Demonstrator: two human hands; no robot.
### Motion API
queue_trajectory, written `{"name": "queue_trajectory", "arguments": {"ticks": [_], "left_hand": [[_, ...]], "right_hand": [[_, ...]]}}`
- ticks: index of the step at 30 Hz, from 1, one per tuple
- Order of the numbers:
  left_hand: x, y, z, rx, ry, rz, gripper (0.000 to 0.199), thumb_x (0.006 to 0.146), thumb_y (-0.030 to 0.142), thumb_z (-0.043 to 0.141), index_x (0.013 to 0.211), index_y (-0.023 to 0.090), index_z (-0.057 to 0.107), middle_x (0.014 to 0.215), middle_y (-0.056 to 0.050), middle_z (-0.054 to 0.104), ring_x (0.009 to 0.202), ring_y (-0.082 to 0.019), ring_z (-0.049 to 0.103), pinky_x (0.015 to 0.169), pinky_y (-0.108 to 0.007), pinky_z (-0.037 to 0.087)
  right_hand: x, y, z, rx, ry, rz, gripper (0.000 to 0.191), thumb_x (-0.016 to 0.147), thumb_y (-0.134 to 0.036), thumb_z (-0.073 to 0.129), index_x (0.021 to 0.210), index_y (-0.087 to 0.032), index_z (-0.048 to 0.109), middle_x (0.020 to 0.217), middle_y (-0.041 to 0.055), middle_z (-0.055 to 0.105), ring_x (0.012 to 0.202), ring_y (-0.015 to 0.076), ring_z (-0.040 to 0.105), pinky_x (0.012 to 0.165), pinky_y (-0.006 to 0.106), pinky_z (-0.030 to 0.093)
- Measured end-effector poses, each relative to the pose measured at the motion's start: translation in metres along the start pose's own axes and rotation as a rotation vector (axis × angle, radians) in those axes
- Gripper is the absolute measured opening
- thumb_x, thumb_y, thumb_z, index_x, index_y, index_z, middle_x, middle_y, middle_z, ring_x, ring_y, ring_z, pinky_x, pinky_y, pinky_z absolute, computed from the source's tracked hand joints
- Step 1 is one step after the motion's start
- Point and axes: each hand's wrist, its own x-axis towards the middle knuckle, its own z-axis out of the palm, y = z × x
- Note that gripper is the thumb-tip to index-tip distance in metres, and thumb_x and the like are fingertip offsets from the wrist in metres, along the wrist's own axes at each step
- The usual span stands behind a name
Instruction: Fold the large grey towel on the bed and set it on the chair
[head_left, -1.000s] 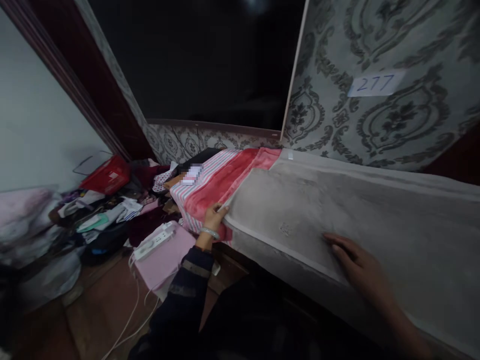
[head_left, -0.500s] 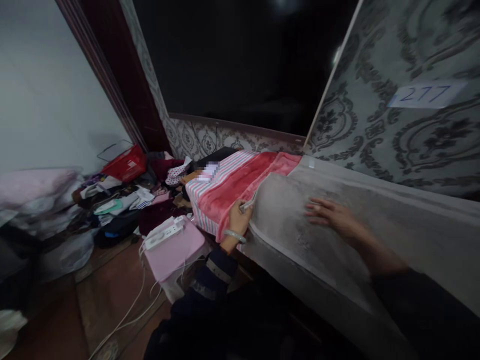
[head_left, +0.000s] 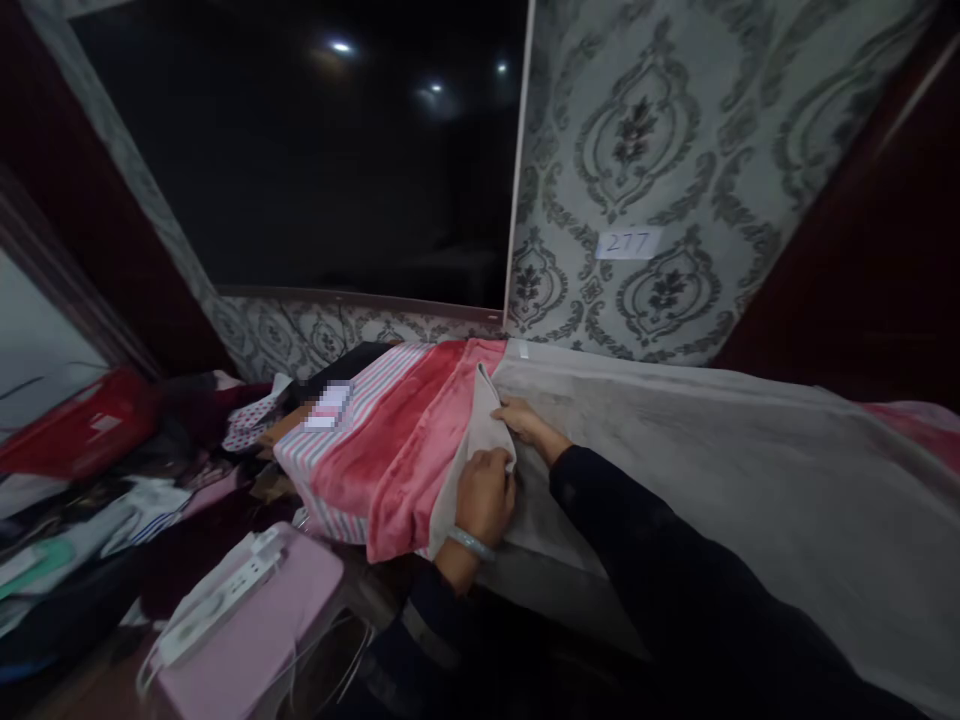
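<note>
A grey cloth (head_left: 675, 450) covers the long surface below the wall, and its left end is folded up into a raised flap (head_left: 480, 420). My left hand (head_left: 484, 500), with a bracelet on the wrist, is closed on the lower part of this flap. Higher up, the fingers of my right hand (head_left: 521, 418) pinch the flap's edge. Beside the flap on the left lies a red and pink blanket (head_left: 397, 430) with a striped part. A partly blurred white packet or paper (head_left: 330, 405) rests on the stripes.
A pink stool (head_left: 255, 620) bears a white power strip (head_left: 217, 605) with cables at the lower left. Piled clothes (head_left: 142, 510) and a red basket (head_left: 82, 425) are further left. A large dark screen (head_left: 322, 150) and a paper marked 277 (head_left: 628, 243) are on the wall.
My right hand has moved left from above the grey cloth and taken hold of its edge. The cloth's left end is now lifted into a fold. The view has turned right.
</note>
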Motion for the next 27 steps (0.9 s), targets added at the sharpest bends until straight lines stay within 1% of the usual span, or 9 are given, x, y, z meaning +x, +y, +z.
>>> {"name": "queue_trajectory", "arguments": {"ticks": [4,7,11,14,16,18,20,24,27], "left_hand": [[0.006,0.018,0.005,-0.012,0.032,0.109,0.021,0.084,0.007,0.051,0.098,0.02,0.059,0.09,-0.008,0.065,0.089,-0.024,0.061,0.079,-0.037,0.049],[0.013,0.047,0.015,-0.074,0.044,0.227,0.021,0.086,0.007,0.05,0.099,0.022,0.058,0.093,-0.007,0.064,0.093,-0.024,0.06,0.083,-0.038,0.049],[0.01,0.094,0.049,-0.053,-0.097,0.38,0.02,0.087,0.006,0.05,0.1,0.02,0.059,0.096,-0.008,0.065,0.096,-0.025,0.058,0.085,-0.04,0.05],[-0.004,0.116,0.082,0.048,-0.25,0.463,0.016,0.09,0.01,0.052,0.101,0.017,0.061,0.097,-0.011,0.067,0.096,-0.027,0.059,0.082,-0.042,0.051],[-0.015,0.119,0.098,0.113,-0.293,0.498,0.017,0.091,0.013,0.053,0.104,0.015,0.063,0.107,-0.014,0.067,0.099,-0.029,0.059,0.083,-0.044,0.051],[-0.023,0.117,0.106,0.137,-0.283,0.516,0.021,0.092,0.013,0.052,0.11,0.014,0.063,0.119,-0.016,0.065,0.106,-0.03,0.059,0.087,-0.046,0.051],[-0.028,0.112,0.107,0.121,-0.265,0.507,0.027,0.091,0.011,0.051,0.116,0.015,0.062,0.126,-0.017,0.063,0.112,-0.029,0.057,0.092,-0.046,0.051],[-0.029,0.107,0.103,0.102,-0.265,0.484,0.034,0.089,0.007,0.049,0.119,0.016,0.062,0.128,-0.015,0.063,0.117,-0.029,0.056,0.097,-0.047,0.049],[-0.027,0.106,0.102,0.114,-0.247,0.51,0.034,0.089,0.006,0.048,0.118,0.017,0.063,0.126,-0.014,0.064,0.116,-0.028,0.057,0.096,-0.046,0.05]], "right_hand": [[0.002,-0.005,-0.02,0.008,0.119,-0.046,0.031,0.063,-0.008,0.056,0.089,-0.015,0.072,0.063,-0.0024,0.064,0.058,0.0148,0.058,0.055,0.023,0.047],[-0.008,-0.01,-0.061,0.021,0.218,-0.092,0.039,0.064,-0.011,0.054,0.098,-0.017,0.073,0.075,-0.0027,0.07,0.069,0.0157,0.062,0.064,0.023,0.05],[-0.044,0.006,-0.13,0.009,0.345,-0.088,0.044,0.063,-0.014,0.053,0.102,-0.017,0.074,0.08,-0.0015,0.073,0.077,0.0182,0.065,0.071,0.025,0.052],[-0.074,0.031,-0.163,-0.002,0.39,-0.041,0.04,0.061,-0.015,0.053,0.095,-0.016,0.074,0.075,0.0005,0.072,0.075,0.0207,0.066,0.07,0.028,0.053],[-0.085,0.046,-0.173,0.003,0.392,-0.014,0.036,0.06,-0.016,0.055,0.091,-0.016,0.074,0.074,0.0019,0.073,0.075,0.0215,0.067,0.07,0.029,0.053],[-0.087,0.055,-0.175,0.014,0.392,-0.006,0.032,0.061,-0.018,0.058,0.09,-0.015,0.073,0.078,0.0034,0.074,0.076,0.0215,0.068,0.072,0.029,0.053],[-0.082,0.058,-0.175,0.025,0.399,-0.007,0.03,0.064,-0.02,0.061,0.091,-0.015,0.073,0.082,0.0048,0.075,0.078,0.0212,0.068,0.074,0.03,0.054],[-0.066,0.055,-0.175,0.037,0.41,-0.006,0.029,0.068,-0.024,0.064,0.094,-0.013,0.071,0.085,0.0066,0.075,0.075,0.0207,0.067,0.071,0.03,0.054],[-0.058,0.052,-0.174,0.019,0.428,-0.014,0.028,0.065,-0.021,0.065,0.092,-0.013,0.071,0.083,0.0058,0.074,0.074,0.0203,0.067,0.07,0.029,0.053]]}}
